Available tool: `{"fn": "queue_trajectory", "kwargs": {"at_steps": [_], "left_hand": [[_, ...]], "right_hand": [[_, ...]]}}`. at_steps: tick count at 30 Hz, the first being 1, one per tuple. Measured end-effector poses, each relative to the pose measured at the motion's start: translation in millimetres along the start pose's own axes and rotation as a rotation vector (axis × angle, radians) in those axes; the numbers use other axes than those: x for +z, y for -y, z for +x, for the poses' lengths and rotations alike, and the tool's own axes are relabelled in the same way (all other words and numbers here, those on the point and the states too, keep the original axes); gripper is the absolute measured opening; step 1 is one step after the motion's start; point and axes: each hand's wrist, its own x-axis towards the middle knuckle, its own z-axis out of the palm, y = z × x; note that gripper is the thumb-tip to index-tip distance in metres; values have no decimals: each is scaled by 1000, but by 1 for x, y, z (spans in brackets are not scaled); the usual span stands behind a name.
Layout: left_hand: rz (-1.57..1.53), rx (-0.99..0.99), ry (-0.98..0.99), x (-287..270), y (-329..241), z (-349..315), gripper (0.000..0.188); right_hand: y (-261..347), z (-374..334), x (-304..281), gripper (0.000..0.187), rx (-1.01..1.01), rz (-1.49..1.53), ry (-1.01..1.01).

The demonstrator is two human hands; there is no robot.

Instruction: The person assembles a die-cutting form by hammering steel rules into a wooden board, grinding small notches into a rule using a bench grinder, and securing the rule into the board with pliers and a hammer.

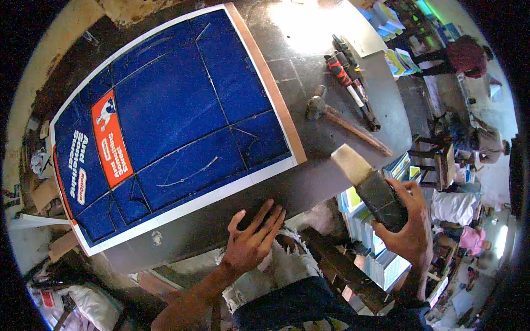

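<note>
My right hand [409,220] grips a thick block [381,199], dark along its wrapped body and tan at its far end, raised over the table's right front edge. What exactly the block is, I cannot tell. My left hand [255,234] lies with fingers spread on the dark table [193,234] at its near edge, holding nothing. Beyond it is a large blue printed sheet [171,110] with a white border, an orange panel [110,138] and dark lines across it. Along its right side runs a brown strip [270,88].
A hammer [353,130] with a wooden handle and a tool with red-and-black taped handles [341,74] lie right of the sheet. Stacked printed papers [386,267] stand below the table's right edge. Several people, one in dark red [466,57], are farther right. A white sack [94,306] sits lower left.
</note>
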Motion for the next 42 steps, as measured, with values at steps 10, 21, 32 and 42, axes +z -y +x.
{"fn": "queue_trajectory", "kwargs": {"at_steps": [10,21,32,42], "left_hand": [[-100,-624,-541,-67,111,21,26],[-240,-454,-254,-73,78,13,42],[-230,-496,-307,-47,81,5,42],[-201,-491,-389,-48,77,1,38]], "right_hand": [[0,79,64,50,-164,797,-673],[66,56,66,47,-454,784,-560],[60,123,85,43,-259,833,-432],[78,76,121,40,-351,518,-639]]}}
